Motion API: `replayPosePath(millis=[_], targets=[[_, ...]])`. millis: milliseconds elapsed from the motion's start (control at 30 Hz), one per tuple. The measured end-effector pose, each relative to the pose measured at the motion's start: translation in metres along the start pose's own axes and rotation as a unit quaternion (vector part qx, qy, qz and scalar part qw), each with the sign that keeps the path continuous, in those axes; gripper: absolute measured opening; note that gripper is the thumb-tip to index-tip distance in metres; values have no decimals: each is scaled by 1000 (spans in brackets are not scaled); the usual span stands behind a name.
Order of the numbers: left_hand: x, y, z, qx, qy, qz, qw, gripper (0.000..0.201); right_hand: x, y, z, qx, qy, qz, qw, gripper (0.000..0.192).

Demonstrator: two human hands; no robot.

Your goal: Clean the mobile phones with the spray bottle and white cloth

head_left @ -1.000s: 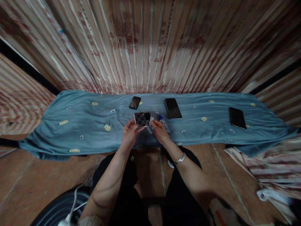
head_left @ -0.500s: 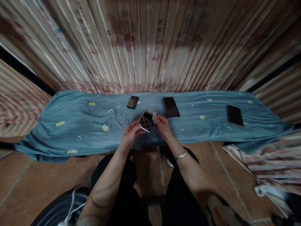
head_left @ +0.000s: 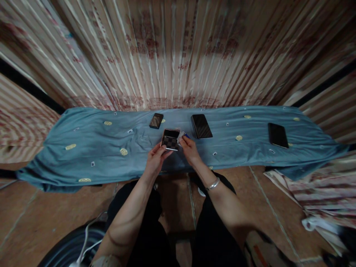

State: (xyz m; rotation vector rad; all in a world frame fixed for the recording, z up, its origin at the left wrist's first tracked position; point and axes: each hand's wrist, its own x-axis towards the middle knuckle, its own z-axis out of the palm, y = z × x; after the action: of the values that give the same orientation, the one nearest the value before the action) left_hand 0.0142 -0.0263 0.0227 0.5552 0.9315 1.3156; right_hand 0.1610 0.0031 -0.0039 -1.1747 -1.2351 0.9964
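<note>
My left hand [head_left: 156, 160] holds a phone with a checkered back [head_left: 170, 140] above the teal cloth [head_left: 94, 148]. My right hand [head_left: 189, 150] pinches a small white wipe [head_left: 181, 135] against the phone's right edge. A small blue-capped bottle [head_left: 186, 136] lies just behind my right hand, mostly hidden. A silver bracelet sits on my right wrist.
A small dark phone [head_left: 156, 121] lies behind the held one. A larger black phone [head_left: 201, 126] lies to the right of centre, another black phone [head_left: 277, 135] far right. A striped curtain hangs behind. White cable [head_left: 86, 237] and a dark round object sit at the lower left floor.
The checkered phone has turned in my left hand from tilted to nearly flat-on. My right hand has stayed at its right edge with the wipe. The camera view has shifted slightly.
</note>
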Motion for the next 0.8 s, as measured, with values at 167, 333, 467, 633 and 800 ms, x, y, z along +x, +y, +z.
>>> replayPosePath(millis=[167, 333, 467, 633, 800], targets=[[4, 3, -5, -10, 5, 10, 1000, 28, -14, -7, 5, -66, -15, -11, 998, 35], [4, 3, -5, -6, -8, 22, 1000, 29, -19, -14, 8, -67, -36, -10, 997, 29], [2, 5, -4, -9, -9, 12, 1000, 28, -15, -14, 3, -24, -29, 17, 999, 30], [2, 9, -1, -23, -7, -15, 1000, 19, -8, -14, -5, 117, -43, 81, 989, 31], [3, 7, 1, -28, -12, -53, 998, 18, -11, -18, -2, 157, -79, 94, 980, 33]])
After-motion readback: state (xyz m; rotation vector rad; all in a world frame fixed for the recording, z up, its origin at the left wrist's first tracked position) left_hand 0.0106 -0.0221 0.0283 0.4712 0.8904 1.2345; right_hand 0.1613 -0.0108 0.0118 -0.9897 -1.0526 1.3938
